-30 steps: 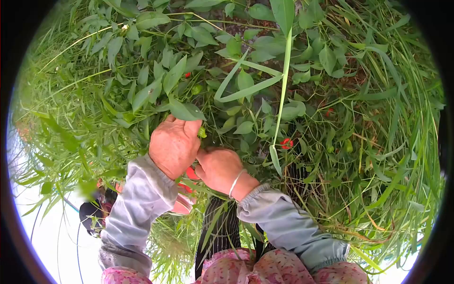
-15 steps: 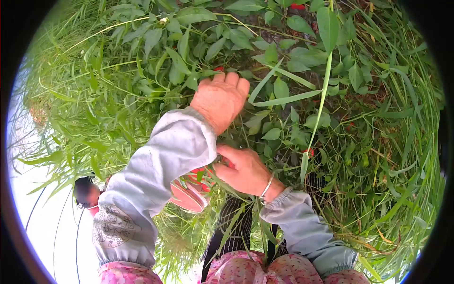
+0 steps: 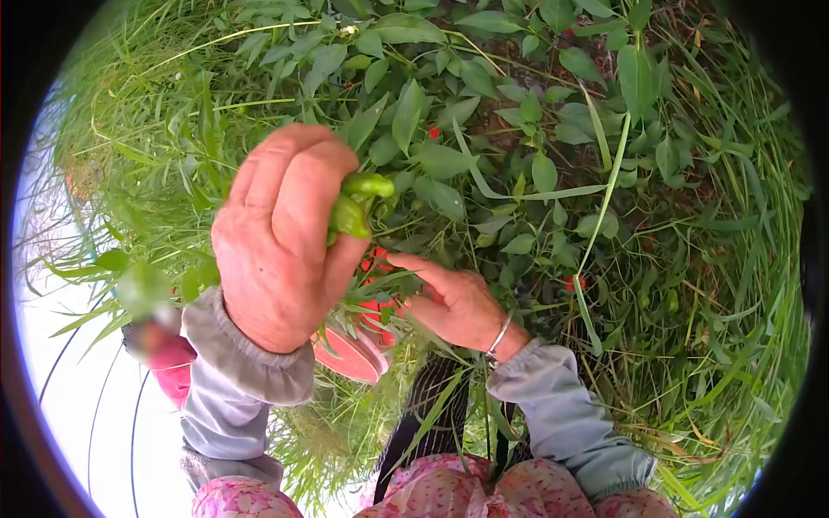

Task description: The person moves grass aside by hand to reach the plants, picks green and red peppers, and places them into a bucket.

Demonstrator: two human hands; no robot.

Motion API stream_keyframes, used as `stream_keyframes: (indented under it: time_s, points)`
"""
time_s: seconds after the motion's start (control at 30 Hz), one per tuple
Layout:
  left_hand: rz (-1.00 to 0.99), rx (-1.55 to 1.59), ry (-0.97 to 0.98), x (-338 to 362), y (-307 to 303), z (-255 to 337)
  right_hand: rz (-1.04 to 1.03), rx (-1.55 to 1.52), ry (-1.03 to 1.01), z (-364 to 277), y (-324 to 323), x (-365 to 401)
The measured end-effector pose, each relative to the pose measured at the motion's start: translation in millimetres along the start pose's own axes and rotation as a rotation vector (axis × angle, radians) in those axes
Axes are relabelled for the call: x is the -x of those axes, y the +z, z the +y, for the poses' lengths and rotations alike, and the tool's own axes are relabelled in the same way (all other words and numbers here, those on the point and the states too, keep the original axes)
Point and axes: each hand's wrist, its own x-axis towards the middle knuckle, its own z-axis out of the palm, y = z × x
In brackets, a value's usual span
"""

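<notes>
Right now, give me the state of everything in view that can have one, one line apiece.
Left hand: raised, fingers curled shut on green peppers
Green peppers: gripped, partly hidden by the hand
Right hand: thumb and forefinger apart; whether it holds anything is unclear
Bracelet: worn on the right wrist
Sleeves: wrinkled, cuffs gathered
Red pepper: red, partly covered by leaves

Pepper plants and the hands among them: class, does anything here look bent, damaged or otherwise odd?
The long pale stalk, to the right of the right hand, kinks sharply at its lower end, odd among gently curving grass. Whether it has snapped is unclear. The green peppers in the left hand show no obvious damage.
</notes>
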Motion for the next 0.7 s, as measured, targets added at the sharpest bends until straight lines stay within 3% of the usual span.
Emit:
stream_keyframes:
  time_s: [0.07,0.1,0.2,0.33,0.43,0.47,0.57,0.6,0.7]
  points:
    - [-0.239,-0.291,-0.029,-7,-7,-15,0.021,-0.086,-0.052,4,4,-3]
    - [-0.403,-0.333,-0.146,-1,-5,-24,0.032,-0.130,-0.077,7,5,-4]
    - [-0.559,-0.031,-0.329,25,-15,-13,-0.004,-0.530,0.066,13,7,-7]
    - [-0.523,0.479,-0.321,63,-8,18,-0.027,-0.893,0.251,2,2,-9]
    - [-0.502,0.603,-0.235,87,19,56,0.059,-0.764,0.316,1,11,-15]
    - [-0.479,0.619,-0.188,91,24,63,0.034,-0.826,0.197,17,17,-16]
    - [-0.521,0.851,-0.349,93,25,61,-0.002,-0.778,0.204,30,14,-16]
    - [-0.463,0.921,-0.422,95,23,53,0.002,-0.777,0.234,25,11,-14]
    - [-0.318,1.266,-1.135,84,-1,33,-0.008,-0.776,0.285,11,2,-8]
